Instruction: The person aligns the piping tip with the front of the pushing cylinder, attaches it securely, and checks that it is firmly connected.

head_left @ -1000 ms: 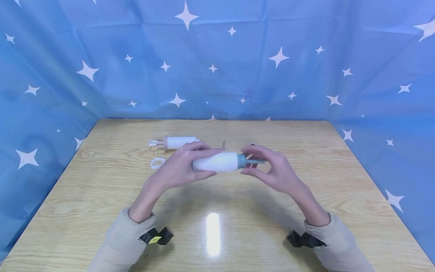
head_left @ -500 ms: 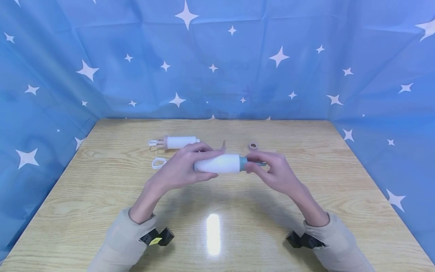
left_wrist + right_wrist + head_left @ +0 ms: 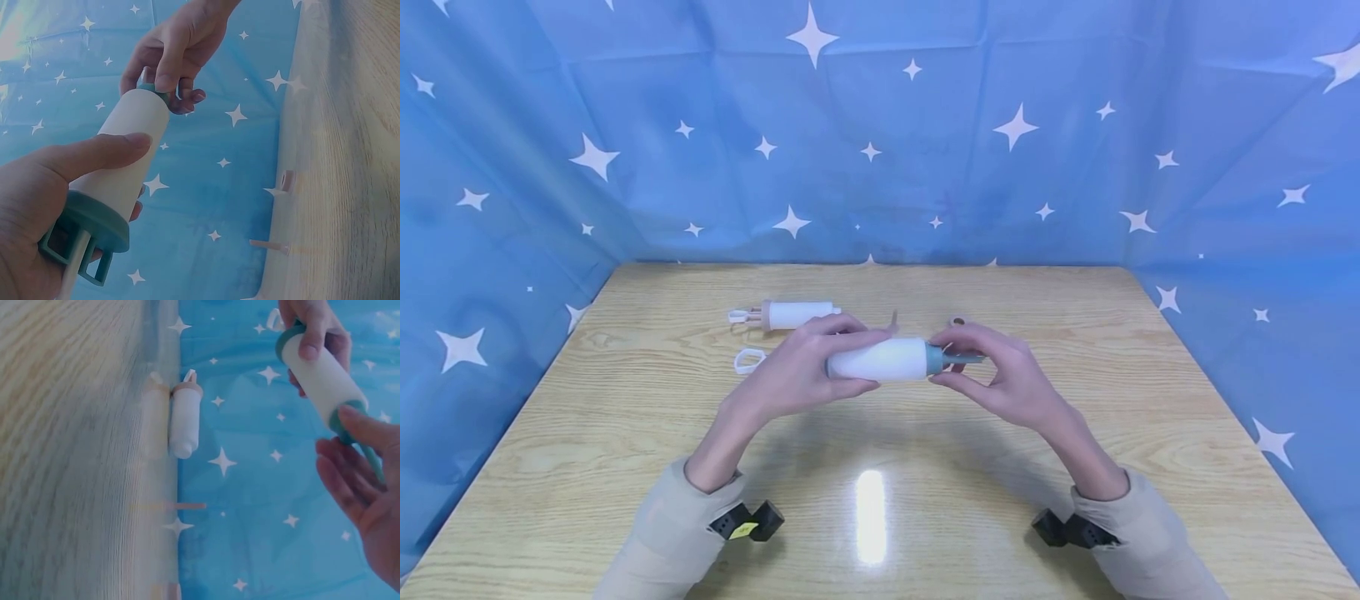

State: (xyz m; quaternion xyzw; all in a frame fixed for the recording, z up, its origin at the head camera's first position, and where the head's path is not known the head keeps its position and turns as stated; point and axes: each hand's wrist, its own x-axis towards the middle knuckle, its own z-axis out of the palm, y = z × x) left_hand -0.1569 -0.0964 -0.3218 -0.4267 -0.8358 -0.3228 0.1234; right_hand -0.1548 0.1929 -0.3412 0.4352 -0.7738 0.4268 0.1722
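Observation:
My left hand (image 3: 805, 367) grips the white barrel of a piping syringe (image 3: 880, 360), which lies sideways above the table. Its teal cap with finger loops (image 3: 94, 222) shows by the left palm in the left wrist view. A white pull loop (image 3: 748, 360) sticks out behind that hand. My right hand (image 3: 1011, 375) has thumb and fingertips at the teal collar (image 3: 934, 358) on the other end. The slim teal nozzle (image 3: 962, 359) points right, between the right hand's fingers. In the right wrist view, the right thumb lies against the teal collar (image 3: 350, 409).
Behind the left hand, a second white syringe (image 3: 801, 314) with a pinkish cap lies on the wooden table (image 3: 625, 400). A pinkish nozzle (image 3: 894, 321) stands beyond the barrel. A small pinkish ring (image 3: 957, 321) is partly hidden behind the right hand. A blue star-patterned cloth (image 3: 865, 183) encloses the table.
The right hand's fingers bunch together at the collar half a second ago, then spread around it again now. The syringe shifts slightly right and back left. The left hand keeps its grip.

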